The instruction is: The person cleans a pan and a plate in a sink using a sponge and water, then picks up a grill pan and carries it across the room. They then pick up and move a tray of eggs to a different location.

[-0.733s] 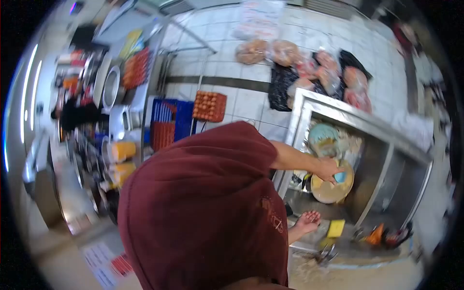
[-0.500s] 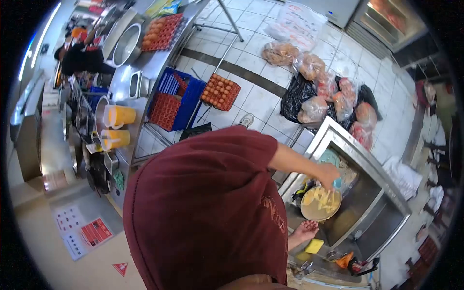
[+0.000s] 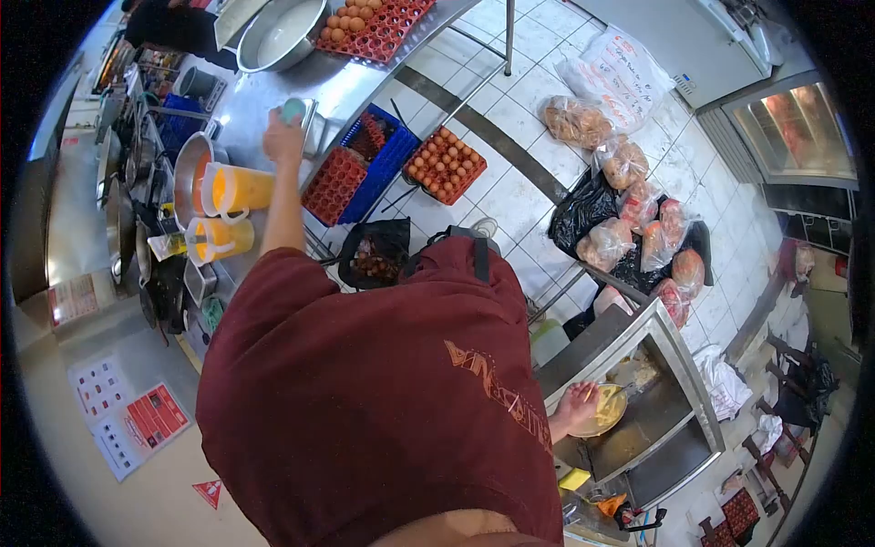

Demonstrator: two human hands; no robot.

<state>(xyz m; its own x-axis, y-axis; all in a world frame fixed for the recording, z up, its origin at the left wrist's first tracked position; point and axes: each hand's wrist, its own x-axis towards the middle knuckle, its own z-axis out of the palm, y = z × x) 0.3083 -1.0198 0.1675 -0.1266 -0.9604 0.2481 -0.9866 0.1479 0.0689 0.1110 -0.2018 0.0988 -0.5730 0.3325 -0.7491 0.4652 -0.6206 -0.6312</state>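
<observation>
Left hand (image 3: pixel 282 139) has swung from the round bowl (image 3: pixel 605 428) to over the tabletop (image 3: pixel 251 111), well apart from it, gripping a teal cup (image 3: pixel 293 111); right hand (image 3: pixel 574 407), fingers curled, is beside the bowl, contents unclear.

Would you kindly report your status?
Left hand holds teal item at steel table. Right hand by bowl, contact unclear. Yellow-filled jug possibly in the way.

Bare desk (image 3: pixel 251 114) lies left of the left fingers (image 3: pixel 276 128), between the jugs (image 3: pixel 235 189), near, and the bowl (image 3: pixel 281 35), far; a tray (image 3: pixel 315 137) stands just right. In the sink (image 3: pixel 676 365), the pan (image 3: pixel 598 428) blocks the right fingers (image 3: pixel 581 393); right of it, room runs to the divider (image 3: pixel 647 449).
</observation>
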